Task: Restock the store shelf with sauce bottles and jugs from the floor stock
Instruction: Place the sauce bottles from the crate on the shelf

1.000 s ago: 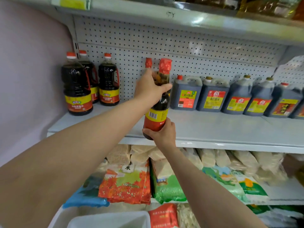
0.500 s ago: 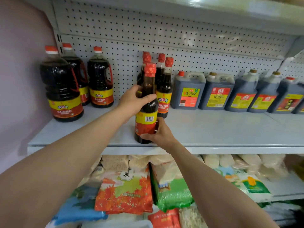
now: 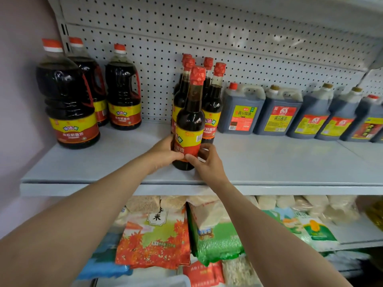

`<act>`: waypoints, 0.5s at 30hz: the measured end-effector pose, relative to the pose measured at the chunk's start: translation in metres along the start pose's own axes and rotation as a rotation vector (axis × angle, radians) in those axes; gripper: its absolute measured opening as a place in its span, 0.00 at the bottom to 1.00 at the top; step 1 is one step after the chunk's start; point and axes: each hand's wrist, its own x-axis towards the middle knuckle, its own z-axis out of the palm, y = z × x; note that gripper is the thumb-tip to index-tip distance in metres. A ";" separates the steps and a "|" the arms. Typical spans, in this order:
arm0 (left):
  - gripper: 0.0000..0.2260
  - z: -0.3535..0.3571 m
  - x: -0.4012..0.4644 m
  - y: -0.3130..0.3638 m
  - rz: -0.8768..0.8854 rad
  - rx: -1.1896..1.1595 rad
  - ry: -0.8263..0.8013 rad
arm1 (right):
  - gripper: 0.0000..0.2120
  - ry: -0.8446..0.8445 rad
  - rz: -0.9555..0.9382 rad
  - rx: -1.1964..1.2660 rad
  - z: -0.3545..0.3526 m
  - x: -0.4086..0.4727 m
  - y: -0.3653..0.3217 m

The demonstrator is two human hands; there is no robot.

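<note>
A dark sauce bottle [image 3: 189, 119] with a red foil cap and a yellow-red label stands upright on the grey shelf [image 3: 269, 162], in front of several like bottles [image 3: 213, 100]. My left hand [image 3: 163, 154] grips its lower body from the left. My right hand [image 3: 207, 162] holds the base from the right, thumb on the label. Three big round jugs [image 3: 68, 104] of dark sauce stand at the shelf's left end. A row of square dark jugs [image 3: 279, 114] runs along the back right.
A perforated back panel [image 3: 228, 38] closes the shelf behind the bottles. A pink wall [image 3: 18, 100] bounds the left side. The lower shelf holds bags of rice and grain [image 3: 157, 239]. Bare shelf surface lies in front of the square jugs.
The bottle has come down from mid-air onto the shelf in front of the bottle cluster. My left hand slid from the neck down to the lower body. The view moved closer.
</note>
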 end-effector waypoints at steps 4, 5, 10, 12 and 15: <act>0.31 0.015 0.011 -0.005 0.040 0.123 0.192 | 0.24 0.018 -0.047 -0.123 0.000 0.007 0.003; 0.32 0.019 0.016 -0.006 0.040 0.144 0.241 | 0.24 0.036 -0.038 -0.157 -0.001 0.010 0.003; 0.37 0.033 0.032 -0.013 -0.021 0.195 0.397 | 0.27 0.014 0.027 -0.151 -0.001 0.016 0.002; 0.36 0.037 0.031 -0.013 -0.022 0.204 0.430 | 0.26 -0.017 0.057 -0.155 -0.002 0.017 -0.001; 0.32 0.041 0.021 -0.015 -0.047 0.170 0.435 | 0.26 -0.062 0.085 -0.162 -0.004 0.009 -0.004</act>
